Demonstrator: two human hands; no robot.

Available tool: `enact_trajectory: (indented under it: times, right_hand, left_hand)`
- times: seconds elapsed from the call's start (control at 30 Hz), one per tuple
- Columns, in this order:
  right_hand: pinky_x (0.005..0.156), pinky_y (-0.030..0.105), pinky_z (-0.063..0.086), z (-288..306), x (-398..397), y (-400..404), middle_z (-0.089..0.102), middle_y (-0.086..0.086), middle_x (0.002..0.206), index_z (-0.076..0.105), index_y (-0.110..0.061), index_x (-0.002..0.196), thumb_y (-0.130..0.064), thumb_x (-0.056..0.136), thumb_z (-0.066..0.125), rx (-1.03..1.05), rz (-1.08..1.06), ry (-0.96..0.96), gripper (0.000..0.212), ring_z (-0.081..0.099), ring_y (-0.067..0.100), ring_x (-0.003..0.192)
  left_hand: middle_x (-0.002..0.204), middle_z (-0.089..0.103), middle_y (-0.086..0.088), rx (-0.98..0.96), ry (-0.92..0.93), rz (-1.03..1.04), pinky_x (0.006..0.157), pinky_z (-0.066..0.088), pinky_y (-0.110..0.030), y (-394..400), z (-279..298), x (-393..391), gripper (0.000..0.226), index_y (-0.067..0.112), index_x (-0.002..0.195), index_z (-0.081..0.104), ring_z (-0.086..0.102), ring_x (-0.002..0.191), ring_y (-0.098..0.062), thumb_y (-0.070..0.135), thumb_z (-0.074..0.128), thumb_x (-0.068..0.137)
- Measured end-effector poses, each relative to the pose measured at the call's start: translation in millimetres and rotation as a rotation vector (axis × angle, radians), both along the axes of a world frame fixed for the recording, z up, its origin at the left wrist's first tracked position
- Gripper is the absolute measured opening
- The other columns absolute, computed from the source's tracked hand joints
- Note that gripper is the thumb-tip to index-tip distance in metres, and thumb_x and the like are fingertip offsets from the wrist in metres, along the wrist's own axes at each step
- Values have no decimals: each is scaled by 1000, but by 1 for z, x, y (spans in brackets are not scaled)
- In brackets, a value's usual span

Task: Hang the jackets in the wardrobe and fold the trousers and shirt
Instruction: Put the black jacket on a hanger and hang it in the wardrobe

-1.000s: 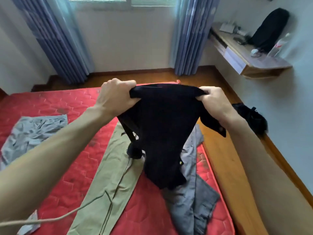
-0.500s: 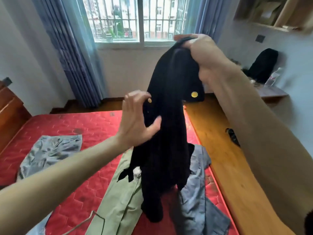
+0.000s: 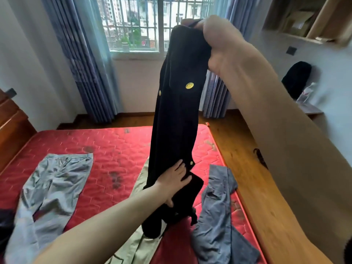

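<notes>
Holding black jacket high, our right hand gripping its top; left hand clasps lower part (gold buttons showing) above red mattress.

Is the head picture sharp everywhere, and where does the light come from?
Head view: daylight enters by the barred window behind the black jacket, whose folds are lost in darkness; the raised right hand and its forearm are softly blurred; the wide lens bends the curtains and walls at the edges.
</notes>
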State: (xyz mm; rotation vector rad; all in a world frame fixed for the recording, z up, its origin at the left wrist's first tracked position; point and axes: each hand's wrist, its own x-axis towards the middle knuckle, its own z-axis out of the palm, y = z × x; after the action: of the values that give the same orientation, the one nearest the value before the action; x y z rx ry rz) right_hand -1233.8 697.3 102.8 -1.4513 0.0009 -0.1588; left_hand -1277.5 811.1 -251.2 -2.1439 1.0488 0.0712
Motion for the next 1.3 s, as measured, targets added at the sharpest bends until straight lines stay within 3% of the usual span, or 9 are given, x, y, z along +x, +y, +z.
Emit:
enact_trajectory:
  times: [0.07, 0.17, 0.3, 0.47, 0.63, 0.83, 1.03, 1.13, 1.3]
  right_hand:
    - [81, 49, 65, 4, 0, -5, 74, 14, 87, 74, 1, 106, 3, 100, 42, 65, -5, -12, 32, 74, 29, 79]
    - [62, 39, 64, 8, -3, -12, 72, 11, 69, 72, 0, 94, 6, 98, 45, 145, -1, -13, 28, 71, 25, 61]
    - [75, 45, 66, 7, 2, -19, 72, 14, 88, 71, 2, 113, 6, 99, 43, 186, -4, -25, 32, 72, 27, 74]
    - [52, 28, 58, -30, 24, -26, 69, 13, 95, 68, -6, 110, 4, 101, 46, 132, -53, 84, 26, 69, 17, 60]
    - [45, 21, 54, -109, 54, -20, 65, 12, 97, 67, -7, 124, 3, 101, 50, -50, 1, 244, 31, 64, 18, 70]
    - [36, 16, 42, -196, 63, -15, 57, 5, 84, 57, -14, 125, 0, 100, 60, -94, 149, 373, 28, 58, 11, 55]
    - [73, 36, 54, -235, 54, -23, 59, 9, 97, 57, -12, 131, -40, 110, 45, -533, 300, 492, 37, 58, 25, 75]
    - [83, 41, 54, -235, 49, -32, 70, 14, 109, 63, -7, 117, -48, 111, 34, -852, 208, 247, 51, 67, 31, 91]
    - [75, 34, 57, -225, 25, -41, 76, 5, 83, 71, -12, 89, -71, 102, 34, -514, 168, -134, 71, 74, 19, 78]
  left_hand:
    - [163, 27, -27, -1, -43, -36, 128, 5, -57, 14, -17, 4, 90, 6, 164, 3, 24, 153, -41, 41, 57, 101]
    - [150, 51, -18, 23, -130, -126, 126, 18, -50, 32, -26, 11, 46, 1, 151, 44, 43, 141, -39, 10, 37, 107]
    - [144, 58, -13, 20, -63, -177, 121, 29, -47, 62, -14, 21, 38, 7, 133, 64, 53, 131, -37, 10, 38, 105]
    - [98, 67, 9, -312, 20, -308, 83, 52, -31, 79, 21, 12, 17, 26, 99, 67, 65, 90, -16, 19, 52, 94]
    - [100, 61, 4, -695, -90, -283, 83, 53, -31, 91, 41, 18, 21, 18, 114, 66, 60, 80, -15, 8, 65, 96]
    - [106, 63, -3, -1065, -124, -140, 81, 52, -35, 94, 61, 21, 24, 8, 125, 65, 63, 89, -21, 11, 63, 101]
    - [105, 61, -4, -1378, -104, -31, 71, 51, -38, 71, 92, 26, 30, 11, 127, 60, 63, 83, -25, 16, 48, 99]
    - [108, 59, 0, -1543, -91, 38, 70, 53, -40, 63, 103, 32, 30, 12, 126, 60, 63, 84, -22, 13, 47, 99]
    - [105, 57, 5, -1776, -116, 121, 78, 51, -32, 54, 118, 52, 28, 11, 121, 63, 60, 89, -15, 1, 50, 98]
